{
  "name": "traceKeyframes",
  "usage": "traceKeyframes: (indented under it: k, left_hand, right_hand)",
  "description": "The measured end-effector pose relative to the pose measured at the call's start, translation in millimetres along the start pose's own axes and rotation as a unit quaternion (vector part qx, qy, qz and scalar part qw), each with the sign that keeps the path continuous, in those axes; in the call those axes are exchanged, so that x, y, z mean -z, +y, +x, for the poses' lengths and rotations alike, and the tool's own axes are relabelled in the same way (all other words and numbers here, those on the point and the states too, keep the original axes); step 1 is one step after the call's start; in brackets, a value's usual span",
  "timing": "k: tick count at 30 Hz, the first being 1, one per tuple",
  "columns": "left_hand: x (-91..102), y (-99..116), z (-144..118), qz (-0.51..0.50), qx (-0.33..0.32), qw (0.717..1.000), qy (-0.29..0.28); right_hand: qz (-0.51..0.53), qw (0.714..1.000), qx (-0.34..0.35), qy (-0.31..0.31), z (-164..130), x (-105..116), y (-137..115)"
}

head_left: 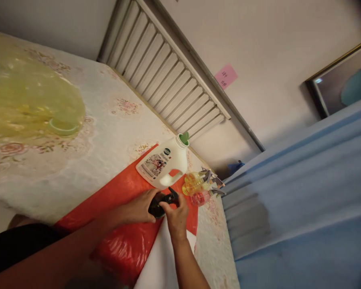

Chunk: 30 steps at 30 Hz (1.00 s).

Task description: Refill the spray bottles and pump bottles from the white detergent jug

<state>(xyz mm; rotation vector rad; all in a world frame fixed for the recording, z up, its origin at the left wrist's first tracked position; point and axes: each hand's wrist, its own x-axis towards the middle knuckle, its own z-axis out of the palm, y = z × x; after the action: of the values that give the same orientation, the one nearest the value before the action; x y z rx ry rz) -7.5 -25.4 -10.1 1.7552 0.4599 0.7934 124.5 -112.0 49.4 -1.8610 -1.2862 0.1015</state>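
Gripping a small dark spray bottle (156,208), left hand (140,208) wraps the body to steady it while right hand (176,214) pinches its black nozzle (white detergent jug (164,164) lies just beyond).

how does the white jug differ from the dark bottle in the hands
The white jug is much bigger than the dark bottle. The white jug lies free on the red sheet; the dark bottle is held by the left hand and right hand. The white jug's neck is green; the dark bottle's top is black.
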Motion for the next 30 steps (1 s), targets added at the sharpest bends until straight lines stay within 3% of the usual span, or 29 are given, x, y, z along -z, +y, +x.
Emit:
traceKeyframes:
  k: [2,9,12,18,22,25,27,30]
  left_hand:
    - [0.0,-1.0,1.2,0.005,0.002,1.000,-0.016]
    - [-4.1,-11.0,9.4,0.025,0.002,0.999,-0.021]
    - [-5.5,-14.8,11.5,0.035,-0.007,0.999,-0.021]
    - [-6.9,-19.2,11.6,0.027,-0.038,0.997,-0.063]
    - [-8.4,-14.9,13.9,0.003,-0.036,0.998,-0.047]
    - [-9.1,-13.1,17.0,0.042,0.017,0.999,0.005]
    - [-9.4,-14.0,18.8,0.049,0.053,0.997,0.007]
    - [-9.6,-17.3,19.8,0.043,0.087,0.995,-0.007]
  right_hand:
    - [0.009,1.000,0.002,0.001,-2.8,-4.3,3.1]
    - [0.105,0.988,-0.020,-0.114,-14.6,-3.7,16.1]
    - [0.142,0.981,-0.026,-0.131,-17.2,-6.6,19.5]
    - [0.084,0.994,-0.015,-0.069,-19.8,-9.5,13.2]
    - [0.062,0.998,-0.020,-0.006,-10.4,10.9,18.7]
    - [0.004,0.997,-0.045,0.070,8.2,35.5,40.8]
    - [-0.050,0.986,-0.085,0.136,23.0,51.5,61.4]
    - [-0.074,0.976,-0.114,0.169,41.3,69.3,93.5]
